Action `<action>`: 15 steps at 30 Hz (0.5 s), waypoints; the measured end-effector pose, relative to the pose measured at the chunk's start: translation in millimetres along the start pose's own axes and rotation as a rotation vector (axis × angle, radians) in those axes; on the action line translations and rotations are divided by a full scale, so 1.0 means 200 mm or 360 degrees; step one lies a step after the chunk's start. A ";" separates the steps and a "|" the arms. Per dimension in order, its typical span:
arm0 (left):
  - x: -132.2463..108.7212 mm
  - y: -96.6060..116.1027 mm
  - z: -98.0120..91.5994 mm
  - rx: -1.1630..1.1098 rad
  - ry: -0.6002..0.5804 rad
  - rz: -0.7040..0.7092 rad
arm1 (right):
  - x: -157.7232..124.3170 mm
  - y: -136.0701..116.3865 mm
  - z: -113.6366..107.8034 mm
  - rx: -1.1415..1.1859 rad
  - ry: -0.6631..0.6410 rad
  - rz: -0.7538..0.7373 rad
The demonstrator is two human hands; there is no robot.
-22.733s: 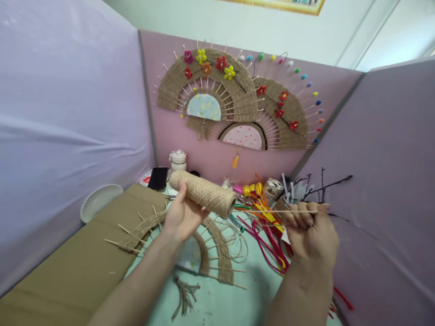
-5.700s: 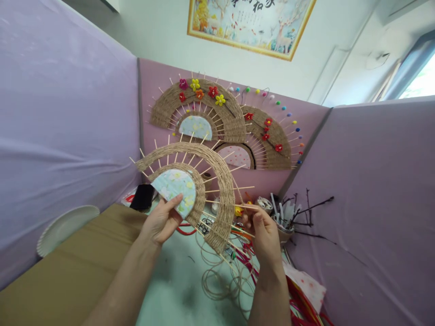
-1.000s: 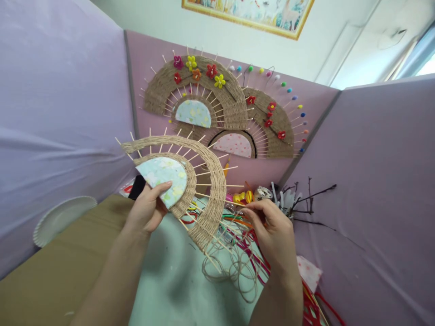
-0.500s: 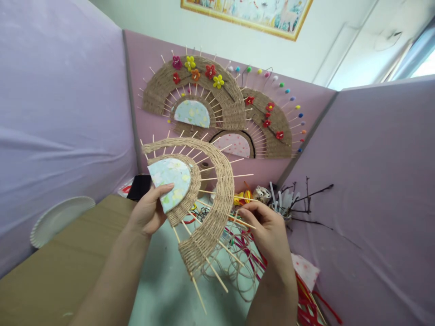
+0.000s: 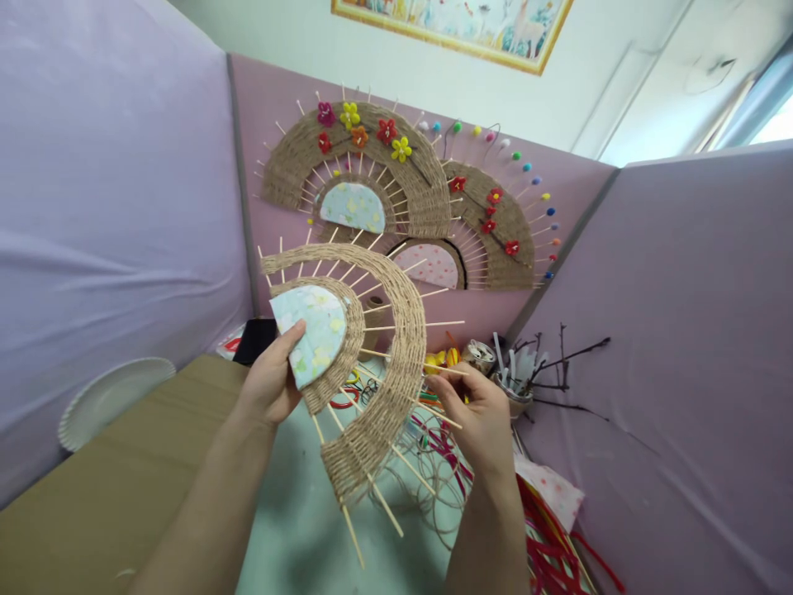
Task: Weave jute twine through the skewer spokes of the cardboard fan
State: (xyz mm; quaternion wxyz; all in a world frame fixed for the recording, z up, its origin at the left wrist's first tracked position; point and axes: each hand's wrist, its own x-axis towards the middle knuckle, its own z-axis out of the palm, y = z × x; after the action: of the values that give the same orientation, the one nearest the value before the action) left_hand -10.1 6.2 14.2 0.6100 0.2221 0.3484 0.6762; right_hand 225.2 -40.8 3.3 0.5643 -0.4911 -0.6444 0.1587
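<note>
My left hand (image 5: 276,376) grips a half-round fan woven of jute twine over thin wooden sticks (image 5: 405,330), thumb on its floral fabric centre (image 5: 313,330) and fingers behind. The fan is tilted, its sticks poking out past the outer woven band. At the right edge of that band, between protruding sticks, my right hand (image 5: 474,413) is closed in a pinch on jute twine. The strand at the fingertips is mostly hidden. Loose loops of the twine (image 5: 427,504) hang below, over the table.
Two finished woven fans with flowers (image 5: 365,132) lean on the pink board (image 5: 273,91) behind. Twigs and white sticks stand in a pot (image 5: 517,401) at right, above red pipe cleaners (image 5: 551,545). A white plate (image 5: 115,405) and a black phone-like object (image 5: 255,340) are at left.
My right hand has shifted slightly left and up along the fan's outer edge. The lower end of the fan has swung a little left. My left hand keeps its hold.
</note>
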 end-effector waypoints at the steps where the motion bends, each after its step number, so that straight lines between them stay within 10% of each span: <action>1: 0.00 0.00 -0.01 0.0017 -0.0020 0.0002 | 0.00 0.00 0.00 -0.0017 -0.0006 -0.0020; 15: 0.02 0.01 -0.07 0.0166 -0.0139 0.0043 | -0.01 0.01 -0.09 -0.0129 0.0075 -0.0270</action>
State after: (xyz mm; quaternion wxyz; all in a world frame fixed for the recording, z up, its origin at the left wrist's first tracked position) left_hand -22.2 7.2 7.2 0.6031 0.2874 0.3533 0.6549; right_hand 241.9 -48.3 6.5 0.5703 -0.4608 -0.6761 0.0727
